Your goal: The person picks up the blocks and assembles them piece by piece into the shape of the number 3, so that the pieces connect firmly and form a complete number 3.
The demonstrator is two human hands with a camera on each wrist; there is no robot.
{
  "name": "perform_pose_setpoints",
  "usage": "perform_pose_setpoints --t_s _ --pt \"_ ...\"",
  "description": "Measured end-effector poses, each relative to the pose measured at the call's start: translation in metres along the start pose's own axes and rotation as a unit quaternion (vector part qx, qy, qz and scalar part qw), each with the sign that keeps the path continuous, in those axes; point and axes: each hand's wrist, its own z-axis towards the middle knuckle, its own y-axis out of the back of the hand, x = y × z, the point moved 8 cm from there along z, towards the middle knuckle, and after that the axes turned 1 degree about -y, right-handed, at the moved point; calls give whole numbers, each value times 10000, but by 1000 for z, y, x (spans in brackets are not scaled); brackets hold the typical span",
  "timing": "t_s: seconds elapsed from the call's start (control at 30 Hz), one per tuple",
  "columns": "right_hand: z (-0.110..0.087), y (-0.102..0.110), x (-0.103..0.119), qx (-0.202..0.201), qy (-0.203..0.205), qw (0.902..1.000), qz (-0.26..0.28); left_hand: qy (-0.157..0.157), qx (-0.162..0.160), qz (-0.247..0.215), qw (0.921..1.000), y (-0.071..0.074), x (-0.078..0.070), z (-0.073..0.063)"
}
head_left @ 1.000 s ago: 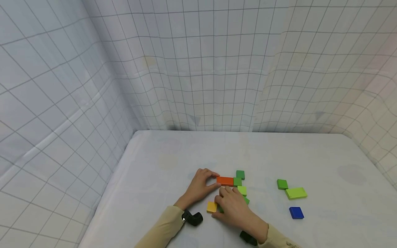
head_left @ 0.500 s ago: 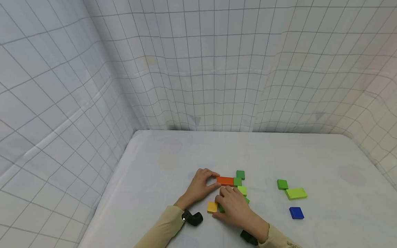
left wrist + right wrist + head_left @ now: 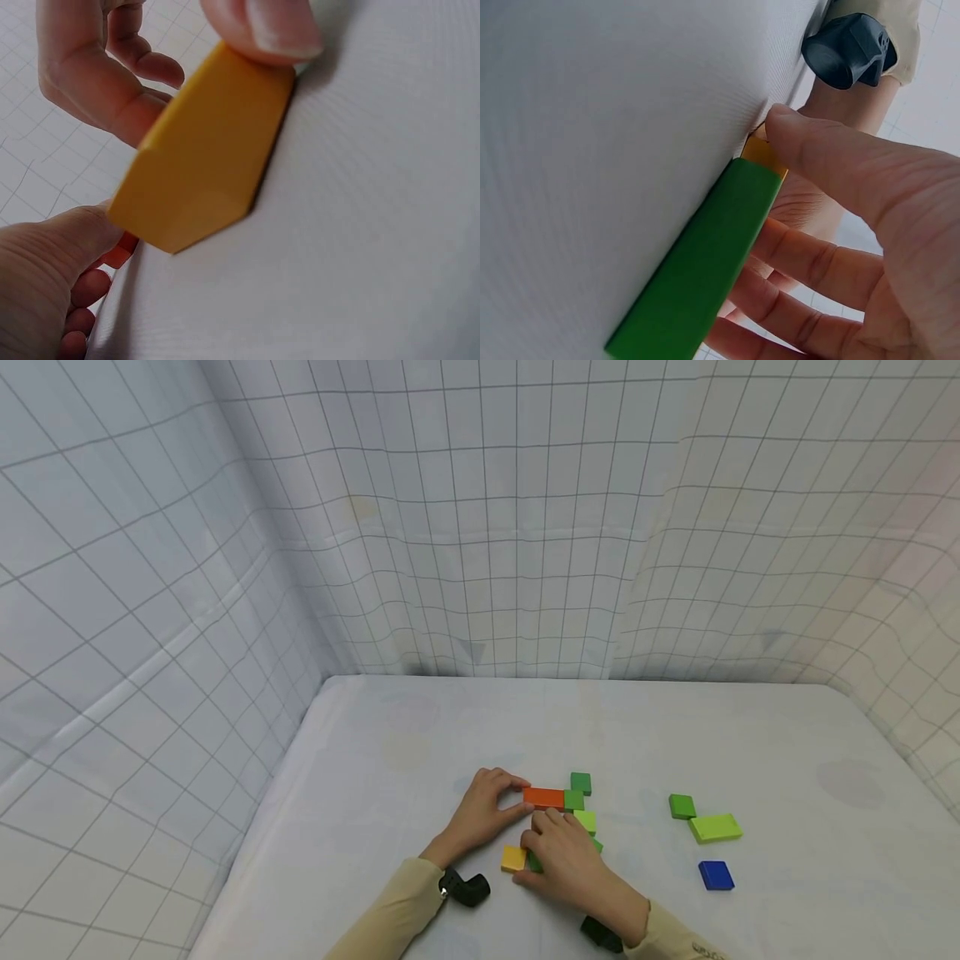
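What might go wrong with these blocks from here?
The right hand pinches the yellow block beside a green block; pushing too hard might shift that neighbor.
The left hand holds the red block at one end, so a twist could nudge the small green square at its other end.
The right hand hides part of the layout from the head view, so a gap might go unnoticed.

Yellow block [image 3: 513, 859] lying flat, nearest and leftmost, pinched at its edges, green block [image 3: 697, 255] right up beside it, flat, partly covered, and farther out, red block [image 3: 543, 798], oblong, stretching left to right, left end pinched
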Motion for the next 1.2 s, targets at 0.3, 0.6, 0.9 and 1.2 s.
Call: perform_pose_setpoints --t_s 0.3,0.6,0.9,1.2 --pt "-1 2 -1 -68 -43 9999 62 129 90 8 9999 -3 5 0" --pt "-1 2 -1 -11 -84 10000 -7 4 -7 16 10000 -2 3 0" --pt "0 0 -2 17 -100 9999 -20 10 -6 14 10000 -1 1 0" --pt "0 0 -2 16 -99 9999 -22 32 -4 -6 10000 -1 0 0"
